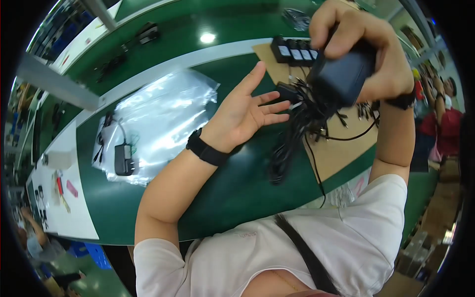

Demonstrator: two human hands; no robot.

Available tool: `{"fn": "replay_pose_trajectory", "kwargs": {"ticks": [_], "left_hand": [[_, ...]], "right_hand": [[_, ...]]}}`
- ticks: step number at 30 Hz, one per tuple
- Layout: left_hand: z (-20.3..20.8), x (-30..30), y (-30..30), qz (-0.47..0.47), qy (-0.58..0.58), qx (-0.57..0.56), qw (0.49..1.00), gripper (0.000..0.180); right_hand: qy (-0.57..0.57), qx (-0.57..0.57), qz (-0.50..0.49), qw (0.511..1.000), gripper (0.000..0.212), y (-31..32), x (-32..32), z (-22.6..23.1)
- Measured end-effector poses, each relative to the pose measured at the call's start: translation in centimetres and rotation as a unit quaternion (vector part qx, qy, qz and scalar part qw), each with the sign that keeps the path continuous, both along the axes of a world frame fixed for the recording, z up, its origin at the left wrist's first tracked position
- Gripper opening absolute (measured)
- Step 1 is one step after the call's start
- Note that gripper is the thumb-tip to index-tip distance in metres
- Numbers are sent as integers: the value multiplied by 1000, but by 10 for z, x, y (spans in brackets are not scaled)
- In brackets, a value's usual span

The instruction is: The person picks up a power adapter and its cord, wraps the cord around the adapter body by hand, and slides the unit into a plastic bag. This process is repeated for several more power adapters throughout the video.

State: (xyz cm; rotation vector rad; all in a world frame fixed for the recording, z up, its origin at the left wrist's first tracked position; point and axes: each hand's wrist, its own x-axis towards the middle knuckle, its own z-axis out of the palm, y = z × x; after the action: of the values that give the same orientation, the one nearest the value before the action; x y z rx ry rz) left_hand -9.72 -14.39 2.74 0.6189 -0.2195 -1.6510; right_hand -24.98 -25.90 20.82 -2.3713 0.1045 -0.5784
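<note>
High on the right, my right hand is closed around a black power adapter, lifted above the table. A bundled black cable dangles below it, slightly blurred. My left hand is open, palm up and fingers spread, its fingertips beside the cable bundle; whether they touch it I cannot tell. Behind the held adapter, several black adapters with pale labels stand in a row on a brown cardboard sheet. Cable ends and plugs lie on that sheet, partly hidden by my right hand and the bundle.
Left of my arm, clear plastic bags lie spread out, with another black adapter and its cable on them. Beyond a raised pale ledge are more dark cabled items. A metal post stands left. Other people sit at both sides.
</note>
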Motion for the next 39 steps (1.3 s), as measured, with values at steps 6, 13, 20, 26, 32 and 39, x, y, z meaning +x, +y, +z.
{"fn": "replay_pose_trajectory", "kwargs": {"ticks": [6,13,20,26,32,39], "left_hand": [[11,-63,-10,-64,-144,14,987,73],[-28,-42,-19,0,-19,56,998,80],[25,-18,-46,265,-68,-115,955,71],[94,22,-39,77,23,-380,922,62],[100,1,-22,76,-89,-351,929,68],[75,3,-14,145,-100,-232,957,76]], "right_hand": [[-21,10,39,999,38,15,-30,-11],[-63,23,124,990,39,25,-58,-49],[-36,244,-335,909,29,-15,-190,-113],[-201,516,-467,689,25,-31,-263,-188],[-179,638,-418,621,40,-60,-291,-211],[-275,534,-425,677,35,-47,-274,-215]]}}
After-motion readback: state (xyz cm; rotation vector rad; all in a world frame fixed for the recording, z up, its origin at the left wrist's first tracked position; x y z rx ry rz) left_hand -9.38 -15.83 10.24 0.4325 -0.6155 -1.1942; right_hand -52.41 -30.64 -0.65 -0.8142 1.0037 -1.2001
